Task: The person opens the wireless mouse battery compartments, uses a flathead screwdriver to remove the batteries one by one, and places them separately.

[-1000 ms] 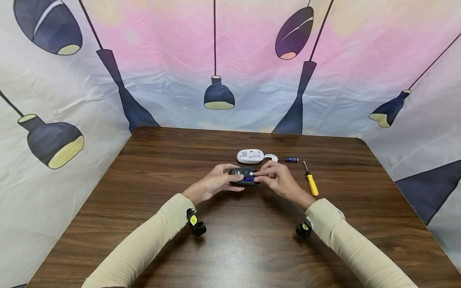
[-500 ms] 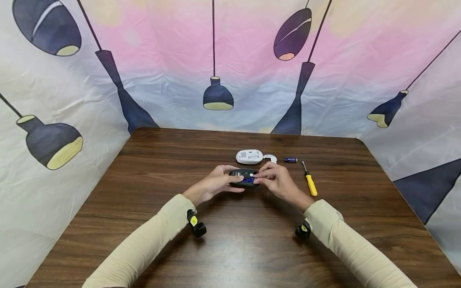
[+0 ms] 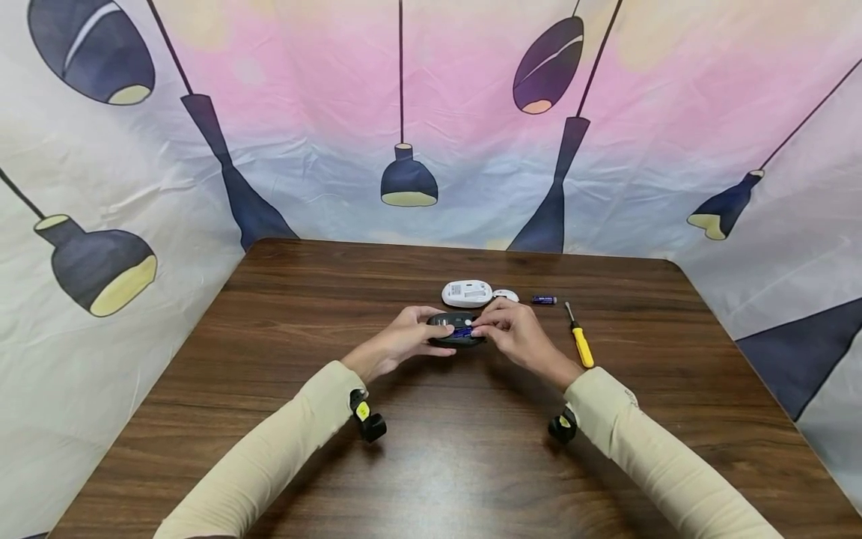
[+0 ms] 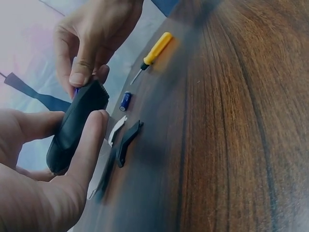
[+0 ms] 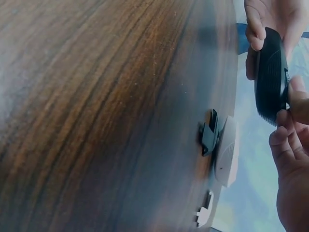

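Observation:
A black computer mouse (image 3: 455, 318), underside up, is gripped by my left hand (image 3: 397, 338) above the table, with the thumb across its bottom face. Its battery slot is uncovered, and a blue battery (image 3: 462, 332) shows in it. My right hand (image 3: 517, 332) pinches at the right end of that battery with thumb and fingertips. Seen from the left wrist, the mouse's black shell (image 4: 79, 126) hides the slot, and just a sliver of blue shows by the right thumb. How deeply the battery sits cannot be told.
Behind the hands lie an upturned white mouse (image 3: 465, 293) and its white cover (image 3: 506, 296). A second blue battery (image 3: 544, 300) and a yellow-handled screwdriver (image 3: 581, 343) are to the right. A black battery cover (image 4: 128, 143) rests on the wooden table (image 3: 431, 449) near the white mouse.
My right fingertips have shifted slightly up and left at the battery, exposing more of the white cover behind them. The left hand keeps its grip on the black mouse.

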The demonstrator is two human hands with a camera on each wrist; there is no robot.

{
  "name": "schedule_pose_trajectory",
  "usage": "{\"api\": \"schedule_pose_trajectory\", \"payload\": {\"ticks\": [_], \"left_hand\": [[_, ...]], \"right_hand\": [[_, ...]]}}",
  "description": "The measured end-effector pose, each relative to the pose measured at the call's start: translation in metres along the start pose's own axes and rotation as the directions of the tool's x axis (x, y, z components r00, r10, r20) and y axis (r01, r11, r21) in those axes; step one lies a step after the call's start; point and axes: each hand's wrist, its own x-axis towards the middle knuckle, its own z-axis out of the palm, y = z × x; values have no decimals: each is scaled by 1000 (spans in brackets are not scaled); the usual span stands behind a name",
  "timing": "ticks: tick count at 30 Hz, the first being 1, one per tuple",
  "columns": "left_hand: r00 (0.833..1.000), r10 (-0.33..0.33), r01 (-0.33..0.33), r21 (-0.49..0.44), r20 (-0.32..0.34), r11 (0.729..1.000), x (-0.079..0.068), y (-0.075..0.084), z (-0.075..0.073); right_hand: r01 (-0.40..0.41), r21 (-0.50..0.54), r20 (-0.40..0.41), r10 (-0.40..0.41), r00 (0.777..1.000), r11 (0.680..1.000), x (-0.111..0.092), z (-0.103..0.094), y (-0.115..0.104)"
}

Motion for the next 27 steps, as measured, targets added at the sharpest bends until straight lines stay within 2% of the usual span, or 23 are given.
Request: {"api": "schedule_pose_trajectory", "payload": {"ticks": [5,17,21,27], "left_hand": [[1000,7,-7,-3,-14,1000,-2,3,2],[999,25,-24,28,-40,999,-1,4,1],[998,39,-36,45,-57,998,-3,6,-2],[994,46,-33,131,-101,991,-7,6,-10]], "right_hand": [[28,-25,9,-28,1000,999,3,-2,-3],[35,-55,76,-31,997,998,6,-10,-5],[35,-68,64,-30,997,997,6,-17,-5],[-7,-122,31,11,999,993,1,-33,0]]}}
